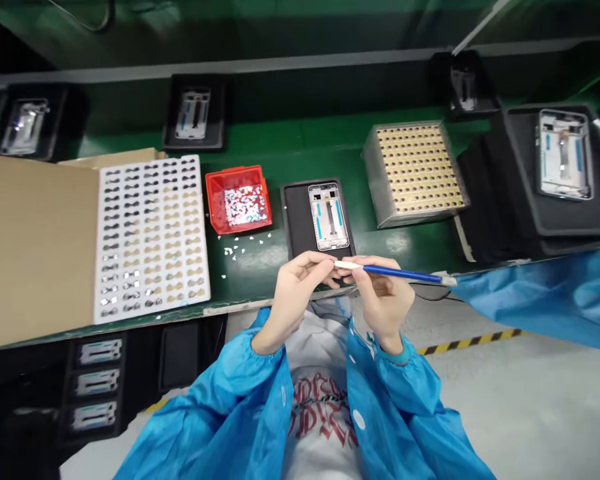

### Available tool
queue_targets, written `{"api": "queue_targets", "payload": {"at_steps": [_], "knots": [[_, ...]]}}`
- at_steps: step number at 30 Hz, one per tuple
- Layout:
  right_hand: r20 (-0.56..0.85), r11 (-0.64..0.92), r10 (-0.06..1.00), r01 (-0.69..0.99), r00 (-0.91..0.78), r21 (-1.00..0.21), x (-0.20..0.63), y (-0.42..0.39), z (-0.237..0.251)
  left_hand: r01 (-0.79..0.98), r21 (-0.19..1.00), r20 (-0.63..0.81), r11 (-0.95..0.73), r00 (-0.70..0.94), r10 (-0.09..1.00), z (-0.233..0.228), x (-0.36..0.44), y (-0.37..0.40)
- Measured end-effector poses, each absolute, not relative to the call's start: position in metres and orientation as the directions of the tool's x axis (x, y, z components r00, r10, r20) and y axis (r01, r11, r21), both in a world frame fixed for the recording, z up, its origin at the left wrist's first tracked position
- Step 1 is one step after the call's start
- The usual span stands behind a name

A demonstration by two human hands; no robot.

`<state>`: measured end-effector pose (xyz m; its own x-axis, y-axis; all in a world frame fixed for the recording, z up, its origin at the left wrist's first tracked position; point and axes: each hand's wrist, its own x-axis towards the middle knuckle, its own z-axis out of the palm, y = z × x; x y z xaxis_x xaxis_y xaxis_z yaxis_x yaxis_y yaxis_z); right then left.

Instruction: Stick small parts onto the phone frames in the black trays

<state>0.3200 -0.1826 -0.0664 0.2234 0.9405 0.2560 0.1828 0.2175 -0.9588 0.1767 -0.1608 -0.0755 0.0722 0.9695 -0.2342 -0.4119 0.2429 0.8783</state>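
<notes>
My right hand [386, 300] grips a blue pen-shaped stick [405, 273] with a white tip, held nearly level and pointing left. The fingers of my left hand [300, 293] are pinched together right at that white tip; whatever small thing is between them, if anything, is too small to make out. Just beyond both hands, a phone frame [329, 217] with blue strips and a dark flex cable lies in a black tray [299, 227]. The near end of this tray is partly hidden by my hands.
Left of the tray stands a red bin [214, 203] of small white pieces, some scattered on the green bench [250, 273]. Farther left is a white sheet [153, 240] with rows of small parts beside cardboard [35, 247]. A yellow-topped block [420, 167] and black trays [525, 167] stand right.
</notes>
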Motion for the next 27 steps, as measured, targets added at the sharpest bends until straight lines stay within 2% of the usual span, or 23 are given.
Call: {"api": "queue_targets", "payload": {"at_steps": [3,6,9,12,17,22,27], "knots": [[0.441,0.407,0.896,0.311,0.046,-0.859,0.327,-0.186,-0.074,-0.415,0.868,-0.291,0.274,0.023,0.956,-0.082,0.172,-0.165],[0.489,0.494,0.865,0.35,-0.109,-0.796,0.333,-0.185,-0.075,-0.39,0.889,-0.266,0.241,-0.009,0.964,-0.086,0.167,-0.17],[0.447,0.414,0.894,0.365,0.007,-0.834,0.326,-0.185,-0.078,-0.289,0.955,-0.096,0.068,-0.082,0.992,-0.089,0.165,-0.174],[0.32,0.262,0.923,0.26,0.215,-0.929,0.31,-0.188,-0.082,-0.056,0.986,0.144,-0.158,-0.192,0.971,-0.092,0.166,-0.177],[0.115,0.096,0.938,0.074,0.327,-0.993,0.294,-0.19,-0.08,0.271,0.884,0.445,-0.381,-0.236,0.864,-0.097,0.167,-0.178],[0.008,0.008,0.941,0.001,0.338,-1.0,0.29,-0.19,-0.08,0.463,0.761,0.594,-0.455,-0.215,0.775,-0.099,0.168,-0.177],[0.019,0.014,0.949,0.017,0.313,-1.0,0.285,-0.192,-0.083,0.586,0.672,0.651,-0.452,-0.176,0.739,-0.099,0.166,-0.175]]}}
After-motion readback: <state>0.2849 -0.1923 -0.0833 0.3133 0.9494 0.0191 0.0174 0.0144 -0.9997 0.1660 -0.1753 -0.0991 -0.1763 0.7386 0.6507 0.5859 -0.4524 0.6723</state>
